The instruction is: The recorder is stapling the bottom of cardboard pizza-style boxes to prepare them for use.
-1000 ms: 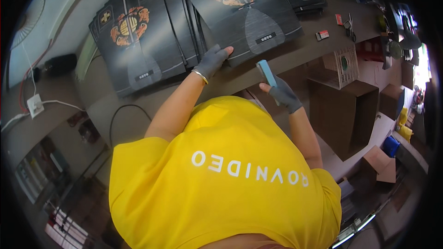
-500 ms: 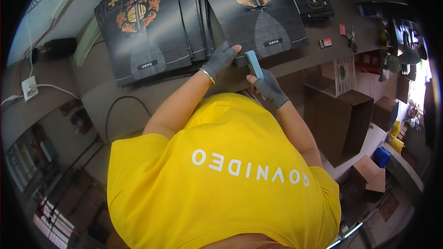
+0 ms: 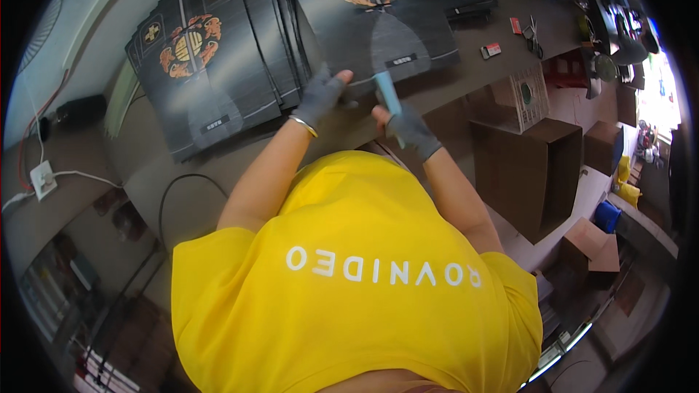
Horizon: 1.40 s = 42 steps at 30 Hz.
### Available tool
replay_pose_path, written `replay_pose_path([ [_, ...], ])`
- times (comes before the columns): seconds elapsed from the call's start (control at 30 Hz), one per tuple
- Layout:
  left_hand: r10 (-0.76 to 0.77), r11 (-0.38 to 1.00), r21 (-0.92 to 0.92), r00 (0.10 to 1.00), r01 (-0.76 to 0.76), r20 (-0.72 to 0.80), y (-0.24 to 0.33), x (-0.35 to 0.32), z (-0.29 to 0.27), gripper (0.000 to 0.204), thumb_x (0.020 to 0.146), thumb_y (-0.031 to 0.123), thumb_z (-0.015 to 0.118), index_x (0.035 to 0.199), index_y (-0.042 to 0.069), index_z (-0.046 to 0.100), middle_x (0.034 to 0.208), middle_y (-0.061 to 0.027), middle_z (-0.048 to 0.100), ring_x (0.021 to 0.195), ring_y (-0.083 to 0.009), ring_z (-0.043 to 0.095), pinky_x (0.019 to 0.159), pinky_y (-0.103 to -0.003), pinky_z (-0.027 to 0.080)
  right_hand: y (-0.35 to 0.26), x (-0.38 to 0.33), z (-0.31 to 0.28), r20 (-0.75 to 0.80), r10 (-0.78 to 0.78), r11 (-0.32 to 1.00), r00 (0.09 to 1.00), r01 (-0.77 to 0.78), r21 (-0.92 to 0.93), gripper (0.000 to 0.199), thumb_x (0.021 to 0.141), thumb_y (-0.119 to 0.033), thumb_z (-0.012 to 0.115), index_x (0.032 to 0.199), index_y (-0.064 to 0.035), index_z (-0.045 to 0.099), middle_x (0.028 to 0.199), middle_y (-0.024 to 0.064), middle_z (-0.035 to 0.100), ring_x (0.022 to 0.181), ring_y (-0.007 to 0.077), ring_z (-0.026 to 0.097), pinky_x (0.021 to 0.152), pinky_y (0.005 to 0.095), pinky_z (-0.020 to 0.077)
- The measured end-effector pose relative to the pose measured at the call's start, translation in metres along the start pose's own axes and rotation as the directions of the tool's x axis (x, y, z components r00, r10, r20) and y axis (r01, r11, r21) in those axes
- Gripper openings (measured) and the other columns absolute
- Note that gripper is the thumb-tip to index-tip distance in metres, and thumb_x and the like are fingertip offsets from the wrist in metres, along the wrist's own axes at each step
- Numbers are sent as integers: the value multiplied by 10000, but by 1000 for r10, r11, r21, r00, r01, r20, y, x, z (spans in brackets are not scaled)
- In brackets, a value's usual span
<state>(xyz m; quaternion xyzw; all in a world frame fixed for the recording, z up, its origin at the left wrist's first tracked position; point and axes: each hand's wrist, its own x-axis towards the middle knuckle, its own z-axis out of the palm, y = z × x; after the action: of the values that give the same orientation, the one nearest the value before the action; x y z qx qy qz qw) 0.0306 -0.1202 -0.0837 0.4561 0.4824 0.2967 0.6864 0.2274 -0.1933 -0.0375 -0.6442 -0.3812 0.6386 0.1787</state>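
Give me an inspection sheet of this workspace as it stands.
Surface: grey-brown table, partly covered by printed pieces.
Job's things: flat black printed pieces, overlapping in left and right groups; light-blue tool, exact kind unclear.
Clutter: scissors, small red-and-white box and small red item, right of the pieces.
Hands: grey gloves, thumb tips bare; left hand at the pieces' near edge, grip unclear; right hand holds the tool.
Cables: white cable at a white socket block; black cable curving left of the person.
Surroundings: large cardboard box and pale basket at right.

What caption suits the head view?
Right hand gripping a light-blue tool, left hand at the edge of dark printed sheets.
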Motion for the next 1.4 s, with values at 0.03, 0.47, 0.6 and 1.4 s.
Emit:
replay_pose_path([
  [0.03,-78,985,-156,997,78,8,28,-8,-1,354,901,257,572,1161,26,506,1038,-67,588,889,-160,577,713,-278,505,12,8,-16,-138,-21,1000,990,22,7,307,853,-338,634,784,-40,604,636,33,577,571,119,547,550,277,436],
  [0.47,-265,950,-158,963,270,52,53,-8,-29,289,921,205,517,1154,61,427,1022,-91,600,782,-192,659,570,-258,547,17,13,-99,-375,19,996,927,-50,-74,317,841,-345,650,783,-47,560,635,47,587,539,115,561,478,267,424],
  [0.6,-270,947,-169,962,273,41,57,-11,-29,336,918,197,525,1203,55,415,1032,-94,601,770,-189,657,564,-254,544,18,17,-93,-368,41,988,929,-92,-121,342,834,-354,664,759,-37,556,618,50,572,510,125,556,436,270,412],
  [1.4,40,904,424,980,48,-195,79,91,5,810,730,619,656,1155,-49,487,1017,-189,580,946,-287,601,842,-363,473,32,0,-56,-178,-173,957,969,209,203,298,837,-296,662,950,-32,586,837,41,594,785,121,560,703,255,447],
])
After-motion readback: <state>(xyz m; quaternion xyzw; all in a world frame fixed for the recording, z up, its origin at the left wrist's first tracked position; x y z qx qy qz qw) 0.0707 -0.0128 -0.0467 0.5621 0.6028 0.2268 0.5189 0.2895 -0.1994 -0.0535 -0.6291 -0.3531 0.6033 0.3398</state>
